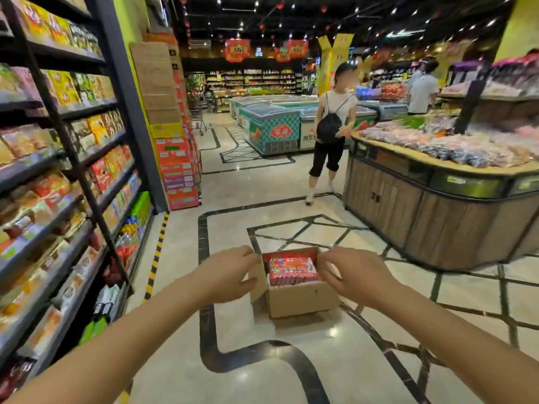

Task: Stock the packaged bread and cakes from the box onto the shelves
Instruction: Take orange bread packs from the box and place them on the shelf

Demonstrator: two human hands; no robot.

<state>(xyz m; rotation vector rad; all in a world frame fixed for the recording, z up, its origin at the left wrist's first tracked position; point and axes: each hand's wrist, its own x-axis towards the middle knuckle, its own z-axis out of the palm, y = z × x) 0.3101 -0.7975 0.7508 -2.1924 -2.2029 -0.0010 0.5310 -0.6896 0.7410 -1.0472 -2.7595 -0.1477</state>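
An open cardboard box (303, 298) stands on the tiled floor in the aisle, filled with red packaged cakes (291, 269). My left hand (230, 275) reaches out over the box's left flap, its fingers loosely curled and holding nothing. Over the box's right edge my right hand (355, 275) mirrors it, also without anything in it. Whether either hand touches the cardboard I cannot tell. The black shelves (67, 158) along the left carry several rows of packaged bread and cakes.
A person with a black backpack (332, 123) stands in the aisle beyond the box. A wooden display island (431, 199) bounds the right side. Stacked cartons (175, 158) rise at the shelf's end, with freezers (271, 126) behind. Yellow-black tape (156, 258) runs along the shelf base.
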